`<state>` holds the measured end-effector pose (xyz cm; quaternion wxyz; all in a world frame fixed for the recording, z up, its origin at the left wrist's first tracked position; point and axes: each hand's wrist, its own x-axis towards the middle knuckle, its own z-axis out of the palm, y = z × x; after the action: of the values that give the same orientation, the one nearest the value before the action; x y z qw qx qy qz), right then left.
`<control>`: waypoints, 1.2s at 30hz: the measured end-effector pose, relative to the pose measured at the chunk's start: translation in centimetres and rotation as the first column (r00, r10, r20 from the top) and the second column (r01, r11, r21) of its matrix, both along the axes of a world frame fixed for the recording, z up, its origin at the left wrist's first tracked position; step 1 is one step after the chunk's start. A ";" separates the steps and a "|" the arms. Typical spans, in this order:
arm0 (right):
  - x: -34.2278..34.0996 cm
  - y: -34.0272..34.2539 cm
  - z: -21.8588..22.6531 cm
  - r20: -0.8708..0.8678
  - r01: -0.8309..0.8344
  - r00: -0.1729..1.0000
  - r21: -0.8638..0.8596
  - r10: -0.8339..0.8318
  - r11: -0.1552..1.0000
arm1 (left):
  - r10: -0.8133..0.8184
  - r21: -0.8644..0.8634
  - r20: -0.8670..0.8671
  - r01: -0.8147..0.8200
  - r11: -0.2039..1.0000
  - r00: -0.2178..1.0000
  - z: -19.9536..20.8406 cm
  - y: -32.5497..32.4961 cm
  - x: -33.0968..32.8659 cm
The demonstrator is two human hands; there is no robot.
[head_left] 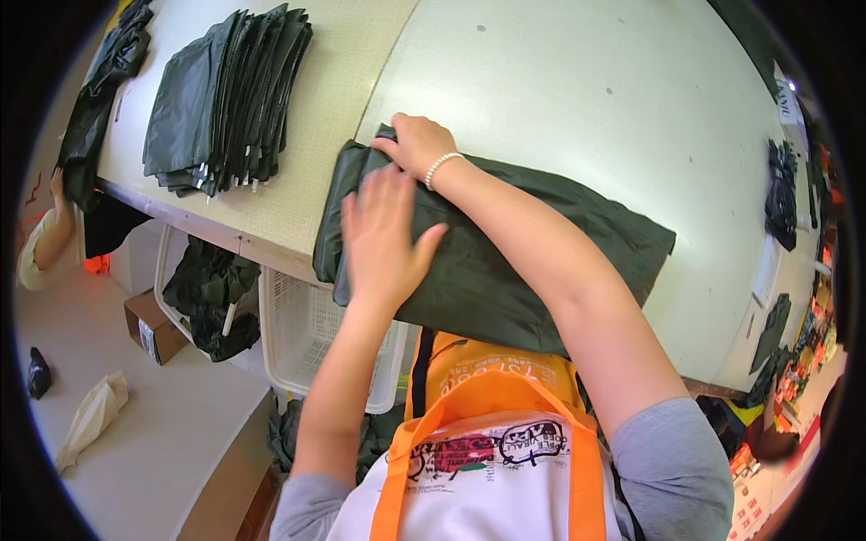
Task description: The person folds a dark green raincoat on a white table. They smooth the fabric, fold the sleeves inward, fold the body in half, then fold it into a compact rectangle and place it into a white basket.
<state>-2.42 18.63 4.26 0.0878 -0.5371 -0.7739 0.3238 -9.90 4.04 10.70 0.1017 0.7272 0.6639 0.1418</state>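
Observation:
A folded piece of dark green, thin, slightly shiny fabric [505,261] lies across the table in front of me, its near edge hanging a little over the table's front. My left hand [388,239] rests flat on its left part, fingers stretched and blurred by motion. Just beyond it, my right hand [419,147], with a beaded bracelet at the wrist, has its fingers curled on the fabric's far left corner, thumb along the fold. The right forearm crosses over the cloth.
A stack of folded dark green pieces [221,108] stands on the table at the far left. Below the edge are a white plastic basket [338,316], another holding dark cloth [216,284], and a cardboard box [153,325]. Another person's arm [54,234] holds dark fabric at left.

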 end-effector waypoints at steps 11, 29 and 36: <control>39.9 -10.9 1.2 -0.157 0.486 0.864 0.017 -0.478 0.874 | 0.010 -0.009 -0.143 -0.011 1.000 0.990 -10.3 0.0 -2.5; 15.5 -13.3 -1.7 0.337 -0.061 0.940 0.337 -0.060 0.940 | 0.060 -0.020 -0.195 -0.065 0.998 0.979 -8.0 0.7 -0.7; 19.1 -12.0 -3.5 0.022 -0.051 0.999 0.245 0.048 0.968 | -0.071 -0.057 0.249 0.088 0.994 0.966 -7.5 -5.3 13.9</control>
<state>16.73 6.62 0.76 0.1395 -0.5051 -0.8219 0.2233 3.96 -1.23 3.22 0.2135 0.7262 0.6207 0.2044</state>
